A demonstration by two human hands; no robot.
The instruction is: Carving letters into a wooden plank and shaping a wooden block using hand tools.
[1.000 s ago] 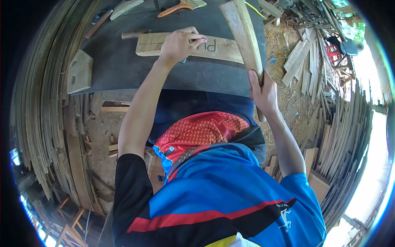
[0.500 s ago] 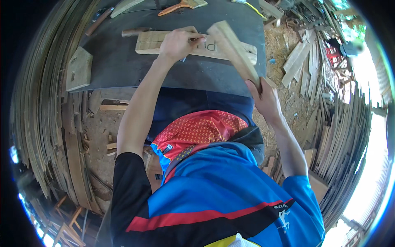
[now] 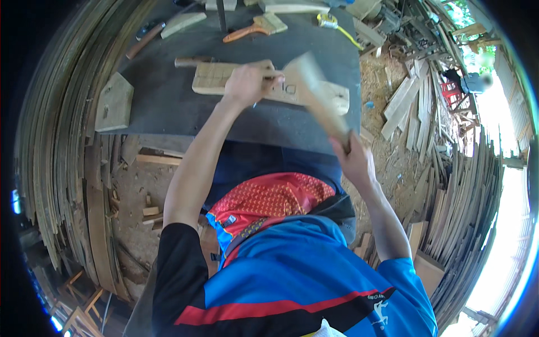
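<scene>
A pale wooden board [image 3: 211,77] lies across the dark tabletop, with lettering marked on its face. My left hand [image 3: 247,84] is closed in a fist over the board's middle. From it sticks out the slim wooden handle of what looks like a chisel [image 3: 275,73]; its blade is hidden. My right hand [image 3: 355,160] is wrapped round the narrow end of a club-shaped wooden mallet [image 3: 317,95]. The mallet's broad end is blurred and held up, over the board's right half, close to the left fist.
A wooden-handled tool [image 3: 193,62] lies behind the board. Farther back are a paintbrush [image 3: 255,29], a yellow tape measure [image 3: 327,21] and another handled tool [image 3: 146,40]. A wood block [image 3: 114,104] sits at the table's left edge. Stacked planks [image 3: 62,140] stand at the left.
The view has shifted, so the table sits lower and more of its far side shows. The mallet's broad end is blurred by motion. Both hands keep their grips.
</scene>
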